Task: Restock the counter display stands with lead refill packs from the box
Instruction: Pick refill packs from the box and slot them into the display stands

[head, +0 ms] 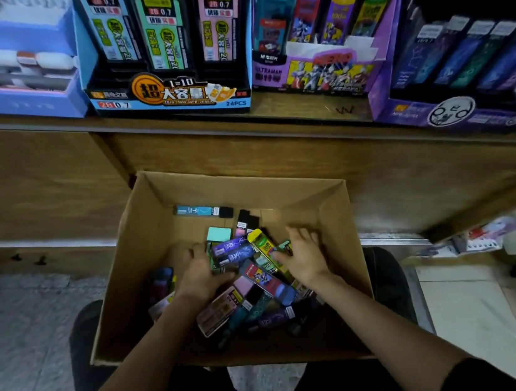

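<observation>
Between the left hand (199,272) and the right hand (302,255) lay a purple pack (231,250) with pale streaks. Touching the right hand's thumb was a yellow-and-green pack (261,244). Just beyond the left hand's fingers sat a mint pack (219,234), and nearer the wrists a pink pack (243,286). Well ahead of both hands, a teal pack (198,210) lay in the plain brown box (145,243). Farther ahead stood a light-blue stand (167,92) with orange and black lettering, and a purple stand (270,77) printed with bright cartoon figures.
</observation>
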Available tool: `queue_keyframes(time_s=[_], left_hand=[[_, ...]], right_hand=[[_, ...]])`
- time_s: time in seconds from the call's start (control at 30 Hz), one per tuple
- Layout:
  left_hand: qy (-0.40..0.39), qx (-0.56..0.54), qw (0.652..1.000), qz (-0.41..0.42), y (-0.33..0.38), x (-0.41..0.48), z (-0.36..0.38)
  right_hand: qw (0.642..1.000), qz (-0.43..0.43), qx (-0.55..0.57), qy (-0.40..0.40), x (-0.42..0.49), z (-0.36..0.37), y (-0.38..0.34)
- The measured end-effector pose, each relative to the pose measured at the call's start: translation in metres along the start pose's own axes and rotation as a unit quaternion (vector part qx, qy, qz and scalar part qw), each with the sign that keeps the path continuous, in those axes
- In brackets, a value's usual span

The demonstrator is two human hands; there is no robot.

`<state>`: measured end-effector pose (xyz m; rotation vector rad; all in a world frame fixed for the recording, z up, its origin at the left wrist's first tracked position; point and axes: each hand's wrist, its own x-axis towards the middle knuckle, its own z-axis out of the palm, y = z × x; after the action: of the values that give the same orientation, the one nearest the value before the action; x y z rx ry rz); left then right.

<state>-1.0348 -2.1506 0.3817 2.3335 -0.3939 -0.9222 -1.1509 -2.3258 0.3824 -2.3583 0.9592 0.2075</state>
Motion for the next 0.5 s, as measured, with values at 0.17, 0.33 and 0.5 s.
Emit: queue_keyframes(time_s=[0.17,0.33,0.5], left_hand=[[0.109,0.133,0.98,0.101,0.007,0.006,0.0],[0.057,0.198,0.965,0.161,0.022,0.021,0.003],[0.017,0.16,0.977,0.142,0.022,0.024,0.013]], right_hand=[[0.997,-0.044,0.057,-0.024,0.005,0.02,-0.015],[0.974,0.068,0.216,-0.013,0.012,0.02,-0.014],[0.932,0.134,0.336,-0.008,0.007,0.005,0.003]])
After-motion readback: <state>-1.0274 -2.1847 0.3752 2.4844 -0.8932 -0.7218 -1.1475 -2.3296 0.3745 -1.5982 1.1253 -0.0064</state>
